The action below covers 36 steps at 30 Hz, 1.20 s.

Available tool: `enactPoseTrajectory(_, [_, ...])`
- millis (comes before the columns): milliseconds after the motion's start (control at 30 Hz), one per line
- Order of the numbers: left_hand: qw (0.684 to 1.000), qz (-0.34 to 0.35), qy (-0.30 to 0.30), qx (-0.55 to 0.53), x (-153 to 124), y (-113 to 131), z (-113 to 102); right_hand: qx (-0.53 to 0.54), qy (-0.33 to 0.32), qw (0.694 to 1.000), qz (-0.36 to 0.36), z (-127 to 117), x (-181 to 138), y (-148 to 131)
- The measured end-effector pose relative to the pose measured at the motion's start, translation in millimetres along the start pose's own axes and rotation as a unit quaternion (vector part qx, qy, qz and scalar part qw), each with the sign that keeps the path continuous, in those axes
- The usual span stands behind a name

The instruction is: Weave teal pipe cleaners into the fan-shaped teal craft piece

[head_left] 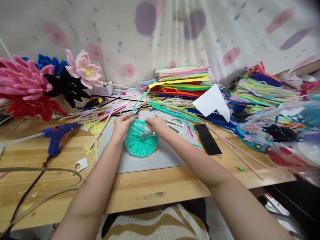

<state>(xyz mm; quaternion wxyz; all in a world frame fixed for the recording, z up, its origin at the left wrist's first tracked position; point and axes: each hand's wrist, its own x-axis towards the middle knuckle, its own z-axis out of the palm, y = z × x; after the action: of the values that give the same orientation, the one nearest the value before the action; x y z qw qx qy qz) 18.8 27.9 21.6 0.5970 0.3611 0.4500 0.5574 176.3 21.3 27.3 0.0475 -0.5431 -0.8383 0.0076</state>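
Note:
My left hand (122, 126) and my right hand (157, 126) both grip the upper edge of a fan-shaped bundle of teal pipe cleaners (141, 143). The bundle rests on a grey cutting mat (160, 156) on the wooden table (130, 190). A loose teal stem (137, 101) curves up from my left fingers. My right fingers pinch teal strands at the bundle's top right. Both hands are closed around the strands.
A black phone (208, 139) lies right of the mat. A blue glue gun (58, 135) with cables sits at the left. Stacks of coloured pipe cleaners (182, 81) fill the back and right. Plush flowers (30, 86) stand back left. White paper (212, 101) leans nearby.

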Motion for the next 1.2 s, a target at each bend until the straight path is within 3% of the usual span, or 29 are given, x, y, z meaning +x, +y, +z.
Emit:
enactPoseTrajectory(167, [1.0, -0.015, -0.004, -0.011, 0, 1, 0, -0.005, -0.002, 1.0, -0.002, 0, -2, -1])
enactPoseTrajectory(300, [1.0, 0.002, -0.009, -0.015, 1, -1, 0, 0.097, 0.029, 0.995, 0.015, -1, -3, 8])
enactPoseTrajectory(367, [1.0, 0.012, -0.015, -0.011, 1, -2, 0, 0.205, 0.05, 0.977, 0.034, -2, -2, 13])
enactPoseTrajectory(467, [0.999, 0.027, -0.026, -0.004, 1, -5, 2, 0.367, 0.059, 0.927, 0.044, 0, 3, 15])
enactPoseTrajectory(533, [0.999, 0.043, -0.032, 0.0, 1, -7, 4, 0.422, 0.057, 0.904, 0.027, 4, 8, 11])
enactPoseTrajectory(667, [0.998, 0.05, -0.038, 0.025, 0, -6, 5, 0.415, 0.055, 0.906, 0.056, 11, 18, -4])
enactPoseTrajectory(800, [0.998, 0.006, 0.004, 0.069, 1, -3, 0, 0.409, 0.064, 0.905, 0.096, 11, 19, -9])
enactPoseTrajectory(933, [0.996, -0.022, 0.001, 0.09, 3, -4, -4, 0.425, 0.057, 0.898, 0.101, 12, 18, -6])
enactPoseTrajectory(1033, [0.995, 0.007, 0.02, 0.097, 4, -9, -3, 0.481, 0.036, 0.871, 0.09, 14, 19, -7])
enactPoseTrajectory(1200, [0.993, 0.048, 0.028, 0.106, 3, -10, 2, 0.595, 0.018, 0.793, 0.132, 12, 21, -13])
